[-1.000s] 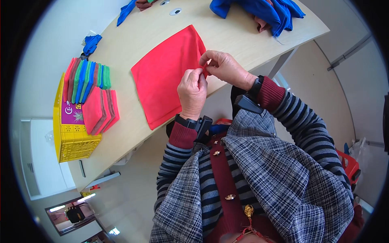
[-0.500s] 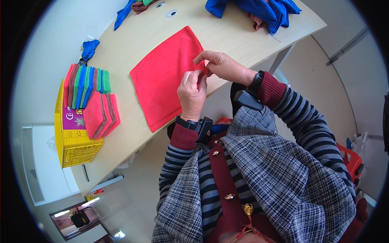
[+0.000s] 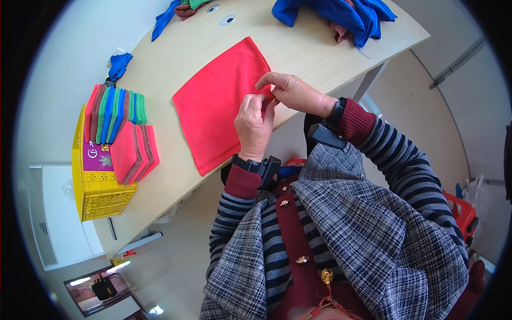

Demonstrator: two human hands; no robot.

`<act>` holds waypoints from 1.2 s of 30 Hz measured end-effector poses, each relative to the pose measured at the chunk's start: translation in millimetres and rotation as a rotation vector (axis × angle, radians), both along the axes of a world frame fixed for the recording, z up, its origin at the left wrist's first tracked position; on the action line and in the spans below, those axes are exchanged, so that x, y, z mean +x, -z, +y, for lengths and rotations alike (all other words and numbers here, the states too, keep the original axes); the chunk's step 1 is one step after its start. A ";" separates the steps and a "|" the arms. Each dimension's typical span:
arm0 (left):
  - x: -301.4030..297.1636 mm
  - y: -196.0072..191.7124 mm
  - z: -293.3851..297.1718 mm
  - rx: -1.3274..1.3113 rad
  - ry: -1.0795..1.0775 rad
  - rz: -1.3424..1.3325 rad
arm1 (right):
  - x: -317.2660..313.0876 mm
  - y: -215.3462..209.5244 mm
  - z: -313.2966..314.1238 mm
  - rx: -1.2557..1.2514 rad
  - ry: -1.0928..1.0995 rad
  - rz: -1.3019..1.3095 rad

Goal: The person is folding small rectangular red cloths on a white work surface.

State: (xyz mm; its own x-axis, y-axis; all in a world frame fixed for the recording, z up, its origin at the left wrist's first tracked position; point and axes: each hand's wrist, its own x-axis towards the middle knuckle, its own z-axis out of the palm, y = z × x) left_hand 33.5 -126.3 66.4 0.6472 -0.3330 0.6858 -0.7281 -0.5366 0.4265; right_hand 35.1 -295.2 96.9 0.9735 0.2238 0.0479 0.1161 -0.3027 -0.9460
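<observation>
A red cloth (image 3: 216, 109) lies spread on the light wood table, its near edge reaching the table's front rim. At its right-hand corner my left hand (image 3: 253, 124) pinches the cloth's edge between thumb and fingers. My right hand (image 3: 292, 93) meets it there, closed on the same corner, with its forefinger bent over the cloth. The fingertips of both hands nearly touch, and the bit of cloth between them is partly hidden.
A yellow crate (image 3: 104, 200) at the left carries folded red, brown, green and blue cloths (image 3: 113, 114). Crumpled blue cloths (image 3: 341, 18) lie at the far right of the table (image 3: 298, 48). More cloths (image 3: 184, 9) lie at the far left. A red chair (image 3: 463, 213) stands at right.
Both hands stay at the cloth's corner with only slight finger movement. The whole view has shifted very slightly.
</observation>
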 end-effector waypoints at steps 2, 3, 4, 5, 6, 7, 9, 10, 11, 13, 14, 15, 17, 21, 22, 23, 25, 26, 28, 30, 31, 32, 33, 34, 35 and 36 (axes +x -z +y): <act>-0.5 -3.1 -1.0 0.029 -0.026 0.013 | -0.2 -1.8 0.7 0.013 -0.014 -0.059; 0.9 -3.5 -2.9 0.022 -0.024 -0.007 | 1.1 -0.3 -1.4 0.006 -0.012 -0.079; -1.5 -1.0 -2.3 0.025 -0.023 -0.003 | 0.5 6.2 -2.7 -0.041 -0.027 -0.153; -4.7 1.8 -1.1 0.028 -0.022 -0.001 | -0.4 11.9 -3.7 -0.090 -0.043 -0.228; -2.4 0.7 0.2 0.028 -0.030 -0.005 | 3.3 8.5 -3.6 -0.140 -0.066 -0.310; 2.5 -1.0 0.9 0.017 -0.040 -0.035 | 8.3 4.2 -4.8 -0.150 -0.075 -0.341; -0.3 -1.2 6.6 0.019 -0.057 0.037 | 4.6 -2.1 -0.4 -0.039 -0.132 -0.161; 0.3 -0.7 9.4 0.017 -0.066 0.075 | 6.2 -5.4 2.0 0.014 -0.161 -0.068; -1.4 -4.2 11.3 0.004 -0.068 0.072 | 6.1 -7.1 3.5 0.001 -0.165 -0.070; -3.2 -14.5 20.8 -0.012 -0.059 0.008 | 8.0 -9.1 6.8 -0.048 -0.201 -0.161; -4.9 -20.2 25.1 -0.022 -0.058 -0.021 | 9.7 -8.8 6.9 -0.074 -0.223 -0.203; -7.6 -25.9 31.1 -0.041 -0.067 -0.015 | 12.6 -5.9 7.2 -0.092 -0.234 -0.196; -13.4 -45.5 46.0 -0.091 -0.030 0.008 | 22.5 4.2 8.4 -0.195 -0.183 -0.406; -24.0 -84.1 75.3 -0.125 -0.047 0.021 | 47.5 31.0 1.2 -0.373 -0.107 -0.550; -25.6 -91.0 83.5 -0.145 -0.056 0.016 | 52.6 36.7 -2.0 -0.433 -0.079 -0.573; -28.2 -95.7 94.4 -0.163 -0.074 0.011 | 55.4 40.5 -0.9 -0.429 -0.093 -0.566; -31.8 -105.8 109.5 -0.180 -0.090 0.027 | 57.2 43.7 -8.2 -0.423 -0.031 -0.533; -32.0 -108.9 116.2 -0.196 -0.101 0.036 | 56.9 45.0 -13.0 -0.421 0.003 -0.517; -31.1 -114.6 131.3 -0.197 -0.121 0.030 | 53.8 45.2 -23.2 -0.445 0.013 -0.518; -29.3 -120.0 145.4 -0.195 -0.160 0.010 | 50.3 41.9 -33.3 -0.492 0.036 -0.529; -29.4 -123.0 151.8 -0.196 -0.163 0.006 | 49.4 37.9 -35.3 -0.492 0.034 -0.533; -29.1 -126.1 157.4 -0.198 -0.174 0.001 | 48.9 33.2 -37.3 -0.492 0.043 -0.538; -29.3 -129.1 163.7 -0.201 -0.188 -0.006 | 48.4 26.3 -37.4 -0.491 0.050 -0.544; -29.0 -133.1 170.4 -0.204 -0.202 -0.014 | 48.4 18.2 -38.1 -0.489 0.056 -0.551; -28.0 -138.5 177.9 -0.206 -0.210 -0.023 | 49.0 8.1 -40.8 -0.488 0.050 -0.562; -28.2 -145.8 187.7 -0.215 -0.228 -0.009 | 49.9 -10.1 -39.8 -0.420 0.015 -0.534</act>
